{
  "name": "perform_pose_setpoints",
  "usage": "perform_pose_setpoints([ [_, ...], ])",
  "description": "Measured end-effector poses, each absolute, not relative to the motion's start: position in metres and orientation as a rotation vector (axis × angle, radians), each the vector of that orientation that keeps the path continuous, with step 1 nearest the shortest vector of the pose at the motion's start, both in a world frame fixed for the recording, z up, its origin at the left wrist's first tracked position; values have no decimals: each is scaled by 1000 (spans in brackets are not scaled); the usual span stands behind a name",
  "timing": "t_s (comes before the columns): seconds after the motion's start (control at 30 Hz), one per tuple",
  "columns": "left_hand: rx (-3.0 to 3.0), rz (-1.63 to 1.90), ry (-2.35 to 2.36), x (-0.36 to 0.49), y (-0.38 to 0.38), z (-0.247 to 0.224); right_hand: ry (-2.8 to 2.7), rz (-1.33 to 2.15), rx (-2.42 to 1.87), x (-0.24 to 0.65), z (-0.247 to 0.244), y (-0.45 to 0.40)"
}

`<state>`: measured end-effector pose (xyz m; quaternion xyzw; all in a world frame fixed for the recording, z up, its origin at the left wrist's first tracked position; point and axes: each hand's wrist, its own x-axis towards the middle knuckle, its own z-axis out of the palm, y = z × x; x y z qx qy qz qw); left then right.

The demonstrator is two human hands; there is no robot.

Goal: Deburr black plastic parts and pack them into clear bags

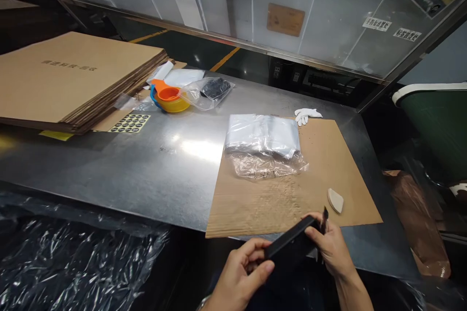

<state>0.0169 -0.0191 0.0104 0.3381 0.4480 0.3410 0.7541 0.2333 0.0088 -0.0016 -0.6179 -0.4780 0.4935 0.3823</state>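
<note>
A flat black rectangular piece is held up in front of the table's near edge, tilted with its right end higher. My left hand pinches its left end between thumb and fingers. At the other end, my right hand grips the piece with the thumb on its near side. A slim dark tool with a pointed tip also sticks up from my right hand; its exact kind is unclear. Just beyond the right hand, a small beige wedge-shaped pad lies on a brown cardboard sheet.
Clear plastic bags lie stacked on the cardboard, with a white glove behind. Flattened cartons are piled at left, near colourful cups, a bagged black item and a sticker sheet. A translucent partition stands behind.
</note>
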Motion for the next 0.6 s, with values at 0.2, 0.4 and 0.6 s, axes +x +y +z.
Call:
perform_pose_setpoints([
  [0.2,631,848,1168,19,-5,-35,-1411,988,-1788,228,-32,49],
  [0.4,518,1047,1336,27,7,-62,-1658,383,-2044,240,-51,62],
  [0.6,764,920,1455,34,7,-80,-1950,13,-2013,235,-54,73],
])
